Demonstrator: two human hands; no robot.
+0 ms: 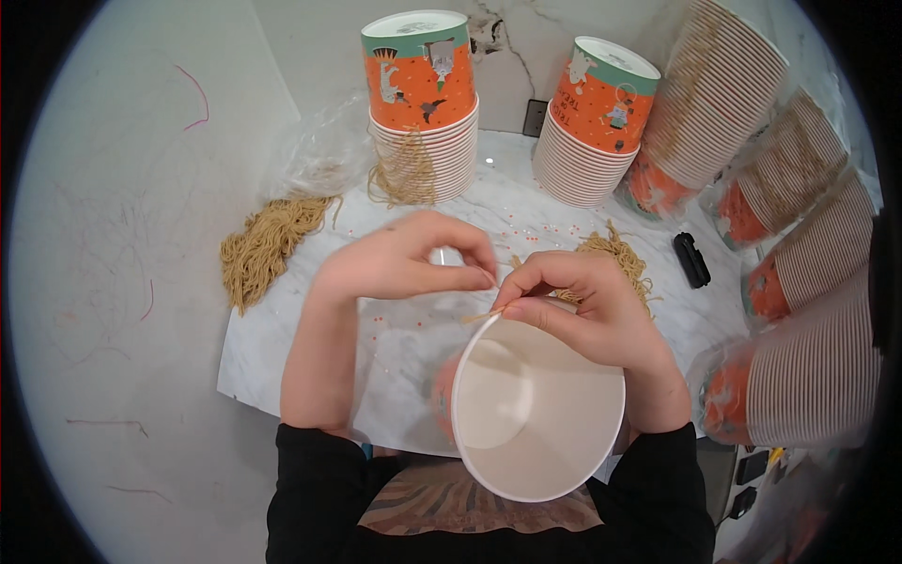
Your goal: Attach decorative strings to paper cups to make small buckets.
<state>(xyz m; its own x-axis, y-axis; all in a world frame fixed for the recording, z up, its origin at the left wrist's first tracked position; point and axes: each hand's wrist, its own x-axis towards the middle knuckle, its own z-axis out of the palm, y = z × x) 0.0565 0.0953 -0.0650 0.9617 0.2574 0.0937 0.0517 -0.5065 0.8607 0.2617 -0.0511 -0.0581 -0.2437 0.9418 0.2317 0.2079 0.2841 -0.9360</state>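
A large white-lined paper bucket (540,414) leans toward me at the front of the table, its open mouth facing up. My right hand (587,301) is closed at its far rim, thumb and finger pinching a short piece of tan string (477,319) against the edge. Just left of it, my left hand (413,256) is curled with thumb and forefinger tips together. Whatever sits in that pinch is too small to make out. Behind the right hand lies a loose bundle of tan string (615,252), partly covered by the fingers.
Nested orange-and-green buckets stand upside down in a left stack (421,103) and a right stack (597,117). More tan string (268,249) hangs over the table's left edge, beside a crumpled clear bag (324,141). Bagged bucket stacks (799,367) line the right side, near a black object (692,260).
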